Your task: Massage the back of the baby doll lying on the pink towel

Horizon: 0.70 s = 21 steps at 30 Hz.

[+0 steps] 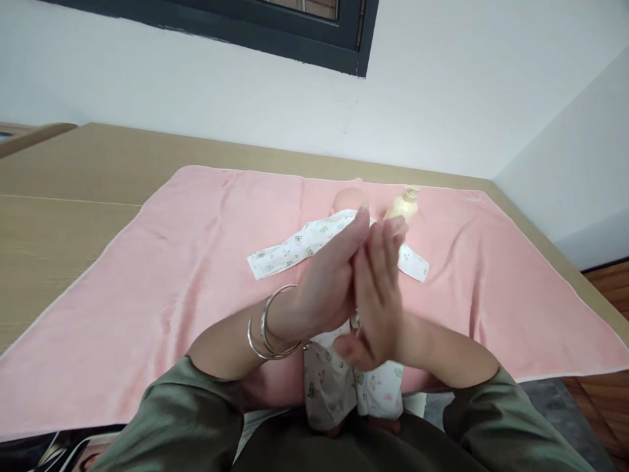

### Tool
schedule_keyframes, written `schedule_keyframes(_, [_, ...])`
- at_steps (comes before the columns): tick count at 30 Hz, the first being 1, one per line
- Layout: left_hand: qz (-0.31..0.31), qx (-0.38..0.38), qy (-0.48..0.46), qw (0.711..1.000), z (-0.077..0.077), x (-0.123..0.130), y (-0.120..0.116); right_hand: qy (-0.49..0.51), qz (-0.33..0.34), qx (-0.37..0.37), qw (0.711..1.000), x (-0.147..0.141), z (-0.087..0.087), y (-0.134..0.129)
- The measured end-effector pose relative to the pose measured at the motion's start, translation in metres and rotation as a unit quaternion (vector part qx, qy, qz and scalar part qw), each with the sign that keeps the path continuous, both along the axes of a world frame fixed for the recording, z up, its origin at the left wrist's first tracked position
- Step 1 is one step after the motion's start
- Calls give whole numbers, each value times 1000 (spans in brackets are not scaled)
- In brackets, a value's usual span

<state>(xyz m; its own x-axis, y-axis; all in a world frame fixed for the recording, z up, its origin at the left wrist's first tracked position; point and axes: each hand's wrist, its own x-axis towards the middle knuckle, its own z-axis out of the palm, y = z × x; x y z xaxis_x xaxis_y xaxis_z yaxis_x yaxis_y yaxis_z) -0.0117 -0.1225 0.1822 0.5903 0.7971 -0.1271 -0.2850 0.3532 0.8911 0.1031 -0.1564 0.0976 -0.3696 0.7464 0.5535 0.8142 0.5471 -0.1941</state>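
Observation:
My left hand, with silver bangles on its wrist, lies palm to palm against my right hand. The fingers of both are stretched out, and no object shows between them. Below them a baby doll in white printed clothes lies on its back on a pink blanket. Its bald head points to the wall and its feet toward me. My hands hide most of its trunk and part of one sleeve. A pale yellow pump bottle stands just beyond my fingertips, beside the doll's head.
The blanket covers much of a wooden table and hangs over its front edge. Behind rises a white wall with a dark window frame. At the lower left, dark items show partly beneath the blanket's edge.

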Motion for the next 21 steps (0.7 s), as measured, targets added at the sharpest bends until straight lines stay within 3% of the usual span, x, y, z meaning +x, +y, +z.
schedule_keyframes(3, [71, 4, -8, 997, -4, 5, 4, 68, 97, 51, 992, -8, -10, -3])
schedule_keyframes(5, [136, 29, -31, 990, -15, 12, 2, 123, 202, 87, 968, -4, -8, 5])
schedule_keyframes(7, [175, 68, -51, 981, -31, 21, -5, 162, 261, 81, 948, 6, 0, 17])
schedule_keyframes(10, [129, 158, 7, 979, -58, 34, -17, 215, 213, 17, 953, 24, 13, 33])
schedule_keyframes(13, [84, 187, 68, 976, -68, 40, -22, 241, 133, -4, 961, 31, 15, 43])
schedule_keyframes(17, [77, 189, 35, 978, -55, 29, -11, 235, 106, 39, 965, 16, -1, 37])
schedule_keyframes(21, [111, 58, 2, 992, -43, 13, 2, 181, 127, 70, 973, -10, -21, 14])
